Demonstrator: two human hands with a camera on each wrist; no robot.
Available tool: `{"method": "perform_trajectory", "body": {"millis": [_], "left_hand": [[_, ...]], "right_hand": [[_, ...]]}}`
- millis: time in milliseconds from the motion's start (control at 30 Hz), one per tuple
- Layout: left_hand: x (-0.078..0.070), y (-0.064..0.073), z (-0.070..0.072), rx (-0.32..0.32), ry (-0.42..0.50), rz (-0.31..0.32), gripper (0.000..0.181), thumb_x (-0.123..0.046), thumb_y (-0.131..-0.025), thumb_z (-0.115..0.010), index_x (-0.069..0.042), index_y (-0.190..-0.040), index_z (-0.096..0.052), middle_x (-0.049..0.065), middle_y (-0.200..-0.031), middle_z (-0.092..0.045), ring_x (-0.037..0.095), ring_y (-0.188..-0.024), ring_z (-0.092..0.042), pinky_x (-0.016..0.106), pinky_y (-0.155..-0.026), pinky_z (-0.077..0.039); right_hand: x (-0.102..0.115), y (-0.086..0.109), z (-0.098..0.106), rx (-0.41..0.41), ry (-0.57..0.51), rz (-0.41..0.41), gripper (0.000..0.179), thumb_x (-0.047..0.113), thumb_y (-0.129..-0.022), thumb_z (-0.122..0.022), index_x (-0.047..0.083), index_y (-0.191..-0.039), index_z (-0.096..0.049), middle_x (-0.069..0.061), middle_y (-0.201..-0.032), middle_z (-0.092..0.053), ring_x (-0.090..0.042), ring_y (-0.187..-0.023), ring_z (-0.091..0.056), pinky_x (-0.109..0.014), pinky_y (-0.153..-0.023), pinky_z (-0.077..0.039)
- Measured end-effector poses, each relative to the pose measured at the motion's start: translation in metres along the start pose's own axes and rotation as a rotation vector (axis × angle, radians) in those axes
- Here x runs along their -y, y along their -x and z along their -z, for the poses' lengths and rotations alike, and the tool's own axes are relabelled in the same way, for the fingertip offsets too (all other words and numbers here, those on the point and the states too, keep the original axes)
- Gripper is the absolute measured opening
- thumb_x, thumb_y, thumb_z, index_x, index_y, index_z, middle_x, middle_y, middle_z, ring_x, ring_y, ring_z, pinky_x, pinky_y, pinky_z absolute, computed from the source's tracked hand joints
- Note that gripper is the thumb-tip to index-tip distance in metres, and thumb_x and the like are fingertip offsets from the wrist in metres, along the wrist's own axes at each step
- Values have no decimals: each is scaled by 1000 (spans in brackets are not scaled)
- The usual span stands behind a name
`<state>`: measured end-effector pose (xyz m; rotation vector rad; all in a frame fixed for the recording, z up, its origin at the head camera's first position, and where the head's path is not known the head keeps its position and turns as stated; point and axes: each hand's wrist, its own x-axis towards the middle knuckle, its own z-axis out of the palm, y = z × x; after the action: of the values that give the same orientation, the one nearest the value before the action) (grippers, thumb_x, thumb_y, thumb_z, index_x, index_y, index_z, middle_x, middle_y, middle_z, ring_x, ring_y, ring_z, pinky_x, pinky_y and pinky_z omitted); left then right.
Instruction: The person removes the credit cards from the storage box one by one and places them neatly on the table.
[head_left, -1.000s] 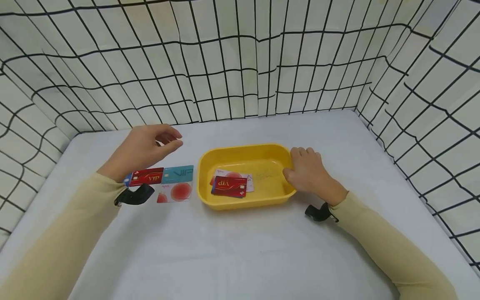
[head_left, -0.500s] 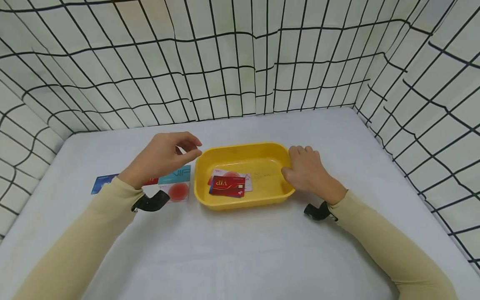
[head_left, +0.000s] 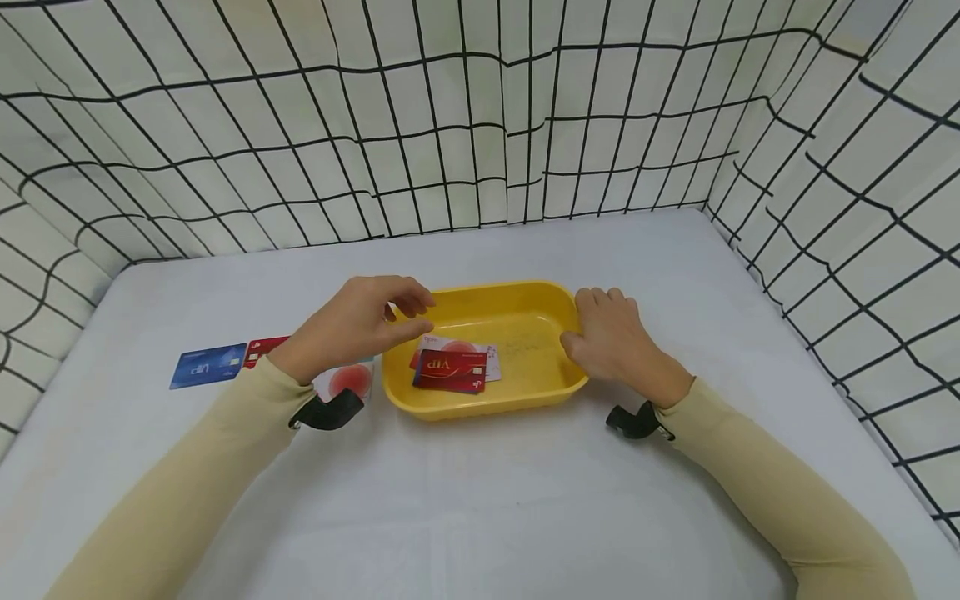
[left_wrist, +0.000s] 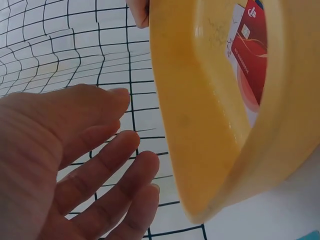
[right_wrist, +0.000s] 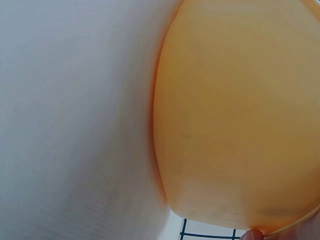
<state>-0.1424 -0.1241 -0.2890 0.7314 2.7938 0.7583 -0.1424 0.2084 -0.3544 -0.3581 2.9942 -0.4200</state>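
Note:
A yellow plastic tray (head_left: 517, 404) stands on the white table. Inside its left half, a red VIP card (head_left: 450, 372) overlaps a pale card with a red round print (head_left: 492, 363). My left hand (head_left: 367, 315) hovers over the tray's left end, fingers loosely bent and nothing between them. In the left wrist view, that hand (left_wrist: 100, 170) shows apart from the tray wall (left_wrist: 195, 165). My right hand (head_left: 611, 337) grips the tray's right rim. Only a fingertip and part of that hand show at the bottom of the right wrist view, beside the yellow wall (right_wrist: 230, 120).
Left of the tray lies a row of cards: a blue one (head_left: 206, 367), a red one (head_left: 258, 348) and a pale one with a red circle (head_left: 352, 381). My left arm partly covers them. A black wire grid (head_left: 450, 150) encloses the table's back and sides.
My left hand has moved right, from above the loose cards to over the tray's left end. The blue card is now in fuller view. My right hand keeps its hold on the rim.

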Motion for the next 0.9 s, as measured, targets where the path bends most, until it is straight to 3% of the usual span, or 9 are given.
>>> {"method": "perform_trajectory", "body": {"millis": [567,900], "left_hand": [[-3,-15,-25,129,71,-38,43,-23,-92,-79,-10,-131,-66,9,-125,-70,26,-115,-63,43,-98,-60],[1,-25,-39,211,63,-70,48,-18,-89,-82,-7,-132,-64,7,-119,-71,23,-109,-64,40,-96,-61]], "right_hand": [[-1,-1,0,-1,-1,9,33,27,-90,-46,1,-111,-51,-11,-93,-49,-30,-89,-40,-37,-77,-26],[-3,-1,0,-2,-1,8,28,25,-90,-46,2,-106,-50,-11,-90,-46,-30,-87,-39,-37,-76,-25]]}}
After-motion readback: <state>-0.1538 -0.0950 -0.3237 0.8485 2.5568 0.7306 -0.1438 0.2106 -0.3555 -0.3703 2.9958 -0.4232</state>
